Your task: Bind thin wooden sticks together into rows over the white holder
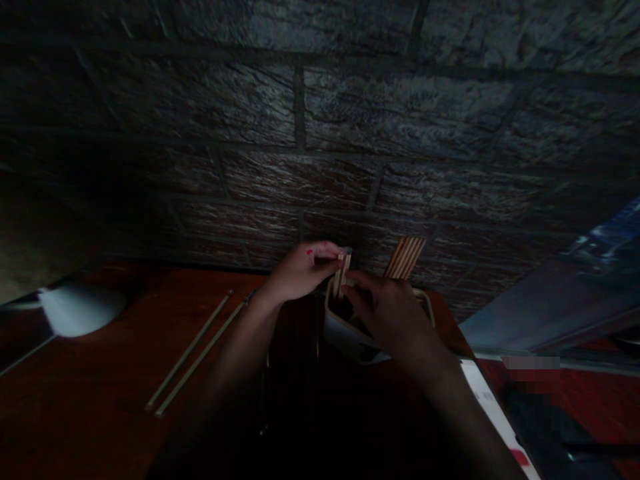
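Note:
A few light wooden chopsticks (338, 285) stand nearly upright at the left end of a pale, rectangular container (345, 339). My left hand (303, 272) closes its thumb and fingers round their upper ends, where something small and shiny shows. Lower down, my right hand (387, 305) has its fingers pinched at the same chopsticks, over the container's opening. Behind that hand a second bundle of chopsticks (406, 257) leans to the right out of the container. The container's inside is dark and partly covered by my right hand.
Two long, thin sticks (193, 357) lie on the brown wooden table (100, 393) to the left. Beyond them is a white cone-shaped object (83, 310). A brick-patterned wall (340, 180) rises behind the table. A white flat object (493, 407) lies at the right edge.

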{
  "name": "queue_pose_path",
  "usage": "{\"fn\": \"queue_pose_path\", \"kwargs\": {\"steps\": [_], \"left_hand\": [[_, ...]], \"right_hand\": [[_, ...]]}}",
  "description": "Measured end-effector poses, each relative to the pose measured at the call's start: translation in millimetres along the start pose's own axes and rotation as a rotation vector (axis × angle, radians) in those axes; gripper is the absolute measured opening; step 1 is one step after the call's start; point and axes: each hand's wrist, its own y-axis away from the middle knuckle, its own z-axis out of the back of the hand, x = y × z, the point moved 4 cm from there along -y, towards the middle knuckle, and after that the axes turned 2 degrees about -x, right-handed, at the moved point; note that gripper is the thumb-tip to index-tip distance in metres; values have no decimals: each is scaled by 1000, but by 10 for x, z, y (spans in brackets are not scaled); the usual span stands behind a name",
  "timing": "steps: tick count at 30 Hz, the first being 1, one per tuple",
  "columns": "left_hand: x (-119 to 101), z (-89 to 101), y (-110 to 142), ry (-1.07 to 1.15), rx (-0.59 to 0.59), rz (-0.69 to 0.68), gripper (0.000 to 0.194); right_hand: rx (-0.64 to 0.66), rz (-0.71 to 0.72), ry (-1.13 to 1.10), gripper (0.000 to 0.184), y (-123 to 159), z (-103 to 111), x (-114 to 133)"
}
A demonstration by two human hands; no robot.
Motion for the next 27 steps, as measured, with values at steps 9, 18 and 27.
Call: {"fn": "queue_pose_path", "kwargs": {"steps": [9,18,27], "left_hand": [[-2,2,5,0,3,10,11],[9,5,11,-12,1,16,17],[10,10,6,-51,-3,-2,14]], "right_hand": [[-36,-69,-7,24,-113,-110,-127],[-42,-84,-95,21,-121,-121,-149],[-54,-95,-67,21,-140,-151,-197]]}}
